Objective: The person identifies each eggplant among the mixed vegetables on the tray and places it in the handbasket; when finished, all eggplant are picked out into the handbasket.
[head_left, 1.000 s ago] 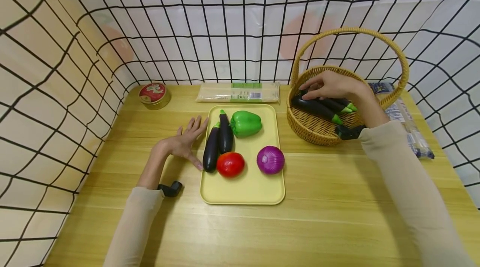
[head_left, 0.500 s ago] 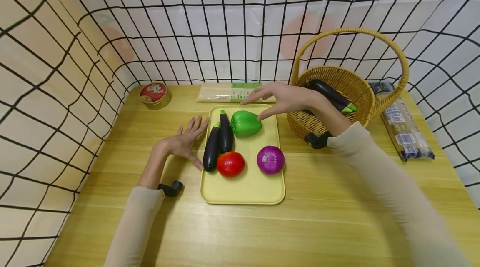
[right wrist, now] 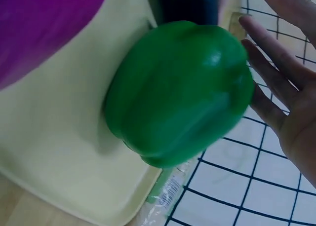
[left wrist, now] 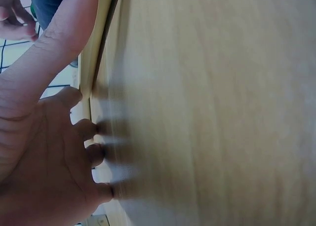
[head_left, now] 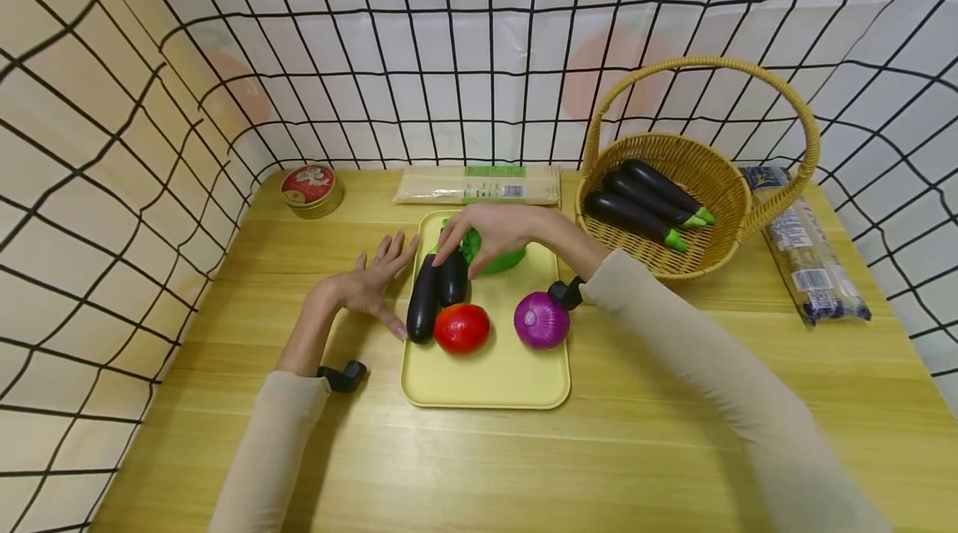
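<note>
From my remote feed, the right hand (head_left: 500, 227) reaches across the far half of the yellow tray (head_left: 486, 383), thumb and fingers parted and no hold taken. Its fingertips come down either side of the right-hand eggplant (head_left: 452, 282); I cannot tell whether they touch it. The left-hand eggplant (head_left: 423, 308) lies just beside it, along the tray's left rim. The left hand (head_left: 362, 290) holds nothing: it rests on the bench (head_left: 636, 441) with fingers spread, thumb tip by that rim.

I judge the step in hand to be taking hold of the right-hand eggplant. To do it well, I would set thumb and fingertips squarely across its body before closing, since the smooth, rounded skin looks ready to roll. The far-side finger has to slip between the two eggplants without nudging the left one. The green bell pepper (right wrist: 177, 95) sits right under the palm, so I would keep the palm high. The tomato (head_left: 461, 328) sits close against the near end, which favours a straight lift over a drag. The wrist mount (head_left: 566, 293) hangs by the purple onion (head_left: 542, 320); raising the wrist should spare a knock. Three more eggplants (head_left: 649, 194) lie in the wicker basket (head_left: 718, 175), far right.
</note>
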The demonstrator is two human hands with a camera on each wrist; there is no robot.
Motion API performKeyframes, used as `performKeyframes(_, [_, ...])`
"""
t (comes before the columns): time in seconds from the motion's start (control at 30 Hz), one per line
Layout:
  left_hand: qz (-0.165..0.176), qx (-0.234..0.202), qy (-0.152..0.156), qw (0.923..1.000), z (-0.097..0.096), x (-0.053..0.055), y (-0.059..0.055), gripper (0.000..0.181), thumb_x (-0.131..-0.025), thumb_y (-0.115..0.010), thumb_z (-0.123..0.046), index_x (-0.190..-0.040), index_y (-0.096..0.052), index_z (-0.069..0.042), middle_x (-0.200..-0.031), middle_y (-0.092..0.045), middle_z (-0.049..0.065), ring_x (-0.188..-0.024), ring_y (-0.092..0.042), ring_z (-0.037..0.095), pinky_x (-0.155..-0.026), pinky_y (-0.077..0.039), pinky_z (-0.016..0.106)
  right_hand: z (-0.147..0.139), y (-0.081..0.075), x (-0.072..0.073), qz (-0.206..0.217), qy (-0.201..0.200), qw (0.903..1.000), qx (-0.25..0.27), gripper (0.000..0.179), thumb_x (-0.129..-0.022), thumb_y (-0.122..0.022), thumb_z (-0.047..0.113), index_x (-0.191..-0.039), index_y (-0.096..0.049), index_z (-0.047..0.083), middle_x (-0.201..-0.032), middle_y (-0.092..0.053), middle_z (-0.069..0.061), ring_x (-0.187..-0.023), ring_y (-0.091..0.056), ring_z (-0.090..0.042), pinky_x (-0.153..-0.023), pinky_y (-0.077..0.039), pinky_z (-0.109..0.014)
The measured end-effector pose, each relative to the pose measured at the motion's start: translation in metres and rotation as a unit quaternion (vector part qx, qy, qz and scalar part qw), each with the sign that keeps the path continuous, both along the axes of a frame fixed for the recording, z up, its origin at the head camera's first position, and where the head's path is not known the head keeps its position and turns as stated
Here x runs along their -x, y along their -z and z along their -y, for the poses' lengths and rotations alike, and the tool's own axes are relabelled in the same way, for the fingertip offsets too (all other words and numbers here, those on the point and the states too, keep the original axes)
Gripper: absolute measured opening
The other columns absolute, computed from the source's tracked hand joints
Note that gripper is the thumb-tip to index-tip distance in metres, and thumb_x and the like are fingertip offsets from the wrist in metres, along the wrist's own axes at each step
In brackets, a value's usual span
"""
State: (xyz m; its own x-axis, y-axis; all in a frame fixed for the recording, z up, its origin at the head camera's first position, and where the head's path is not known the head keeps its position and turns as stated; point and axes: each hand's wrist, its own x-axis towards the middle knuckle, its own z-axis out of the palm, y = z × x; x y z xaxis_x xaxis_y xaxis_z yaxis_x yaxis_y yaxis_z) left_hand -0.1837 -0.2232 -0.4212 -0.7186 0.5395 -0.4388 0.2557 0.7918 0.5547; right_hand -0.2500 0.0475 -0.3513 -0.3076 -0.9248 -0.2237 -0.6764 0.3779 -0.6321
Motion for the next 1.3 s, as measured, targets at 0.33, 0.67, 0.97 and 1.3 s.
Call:
performKeyframes(0.33, [0.007,0.005,-0.004,1.0000,-0.001,0.001,0.001,0.154,-0.066,-0.096,-0.047,-0.165,0.017,-0.014,-0.168,0.031,0.022,-0.155,0.032,0.042,-0.120,0.017,0.074,0.015,0.010,0.004,-0.017,-0.026,0.9988,-0.037,0.043,-0.082,-0.083,0.000,-0.124,-0.078,0.012,-0.136,-0.066,-0.014,-0.129,-0.058,-0.029,-0.115,-0.047,-0.046])
performKeyframes(0.67, [0.006,0.000,-0.006,1.0000,-0.001,0.000,0.001,0.153,-0.067,-0.097,-0.043,-0.165,0.017,-0.013,-0.167,0.031,0.024,-0.155,0.031,0.043,-0.120,0.017,0.073,0.026,0.016,0.010,-0.034,-0.031,0.9973,-0.058,0.036,-0.080,-0.086,0.000,-0.113,-0.082,0.015,-0.123,-0.069,-0.011,-0.119,-0.060,-0.024,-0.102,-0.053,-0.034])
performKeyframes(0.97, [0.005,-0.004,-0.007,1.0000,-0.001,0.000,-0.002,0.153,-0.066,-0.098,-0.041,-0.165,0.016,-0.012,-0.168,0.029,0.025,-0.155,0.030,0.045,-0.120,0.016,0.074,0.030,0.015,0.008,-0.029,-0.033,0.9960,-0.077,0.037,-0.076,-0.088,0.000,-0.110,-0.083,0.015,-0.124,-0.066,-0.010,-0.120,-0.056,-0.024,-0.106,-0.050,-0.035])
performKeyframes(1.3, [0.007,0.007,-0.011,0.9999,-0.002,-0.001,-0.001,0.154,-0.065,-0.098,-0.043,-0.165,0.016,-0.013,-0.168,0.030,0.023,-0.155,0.030,0.043,-0.121,0.016,0.073,0.032,0.023,0.015,0.012,-0.034,0.9954,-0.089,0.041,-0.078,-0.088,-0.002,-0.115,-0.081,0.014,-0.128,-0.069,-0.012,-0.125,-0.060,-0.026,-0.109,-0.051,-0.034])
